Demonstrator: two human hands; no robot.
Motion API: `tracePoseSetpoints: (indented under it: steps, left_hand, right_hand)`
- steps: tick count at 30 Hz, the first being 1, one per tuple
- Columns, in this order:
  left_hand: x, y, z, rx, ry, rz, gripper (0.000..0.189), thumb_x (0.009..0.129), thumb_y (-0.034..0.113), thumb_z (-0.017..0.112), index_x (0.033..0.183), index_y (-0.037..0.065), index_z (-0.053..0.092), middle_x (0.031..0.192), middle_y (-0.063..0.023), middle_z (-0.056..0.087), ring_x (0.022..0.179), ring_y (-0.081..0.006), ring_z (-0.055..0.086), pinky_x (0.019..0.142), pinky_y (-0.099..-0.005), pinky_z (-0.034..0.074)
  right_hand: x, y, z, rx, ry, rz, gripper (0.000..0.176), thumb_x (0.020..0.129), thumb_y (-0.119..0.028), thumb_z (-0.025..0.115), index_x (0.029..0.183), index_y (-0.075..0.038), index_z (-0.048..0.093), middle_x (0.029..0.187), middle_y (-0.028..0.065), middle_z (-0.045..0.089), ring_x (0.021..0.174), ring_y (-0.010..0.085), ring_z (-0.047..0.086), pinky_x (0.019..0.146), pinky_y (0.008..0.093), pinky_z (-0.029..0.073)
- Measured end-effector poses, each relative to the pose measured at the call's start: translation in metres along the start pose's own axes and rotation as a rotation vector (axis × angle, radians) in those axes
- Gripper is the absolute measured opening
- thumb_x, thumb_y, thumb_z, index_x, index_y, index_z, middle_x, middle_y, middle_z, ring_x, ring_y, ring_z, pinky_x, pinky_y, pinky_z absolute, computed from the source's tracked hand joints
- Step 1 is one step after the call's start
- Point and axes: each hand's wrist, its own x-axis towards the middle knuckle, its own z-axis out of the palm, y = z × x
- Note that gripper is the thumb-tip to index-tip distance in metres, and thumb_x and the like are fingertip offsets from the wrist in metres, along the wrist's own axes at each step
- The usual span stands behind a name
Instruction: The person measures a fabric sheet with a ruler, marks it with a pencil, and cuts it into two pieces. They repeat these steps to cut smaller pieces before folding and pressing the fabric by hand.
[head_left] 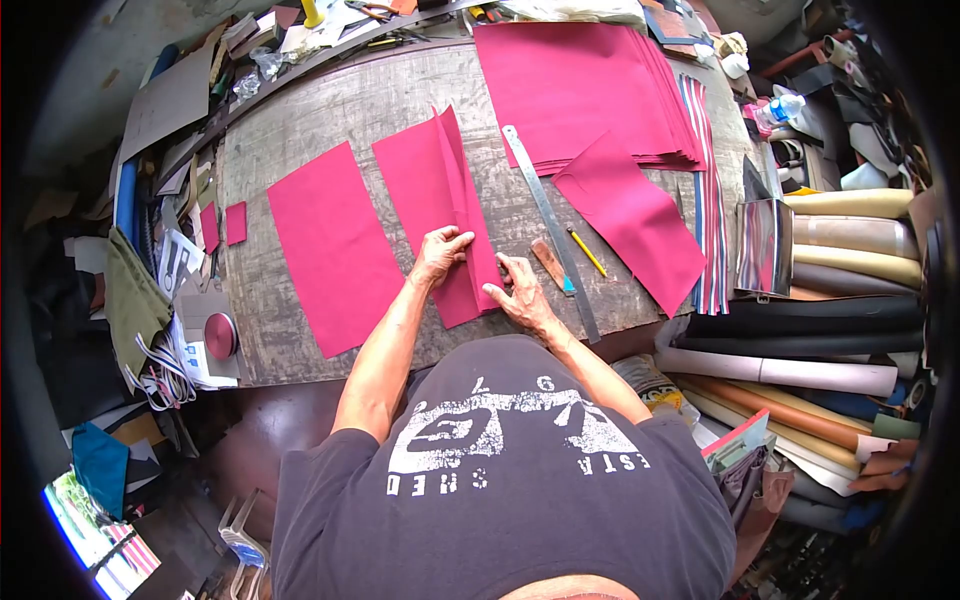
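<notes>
A red sheet [413, 183] lies at the middle of the worktable, with a raised, folded part along its right side. My left hand [441, 255] pinches the edge of that fold. At the sheet's lower right edge is my right hand [522, 293], its thumb and index finger apart, touching the material. Another red sheet [335, 250] lies flat to the left. To the right are a metal ruler [545, 210], a yellow pen [587, 252] and a cutter with a wooden handle [549, 264].
A stack of red sheets [580, 90] covers the table's back right, with a loose red piece [640, 220] before it. Striped cloth [712, 230] hangs along the right edge. Material rolls [850, 235] stand beyond. A red tape roll [220, 335] lies at the left.
</notes>
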Motion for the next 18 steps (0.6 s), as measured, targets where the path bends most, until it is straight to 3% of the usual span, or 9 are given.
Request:
tracePoseSetpoints:
  steps: [18]
  left_hand:
    - [0.0023, -0.0003, -0.0029, 0.014, -0.019, -0.012, 0.007, 0.094, 0.007, 0.071, 0.098, 0.003, 0.067, 0.088, -0.0016, 0.068, 0.070, -0.0055, 0.061, 0.055, -0.0183, 0.046]
  right_hand:
    - [0.0007, 0.0043, -0.0015, -0.002, -0.012, -0.080, 0.074, 0.082, -0.026, 0.083, 0.144, -0.005, 0.048, 0.122, 0.0157, 0.055, 0.094, 0.0267, 0.061, 0.084, 0.0376, 0.054]
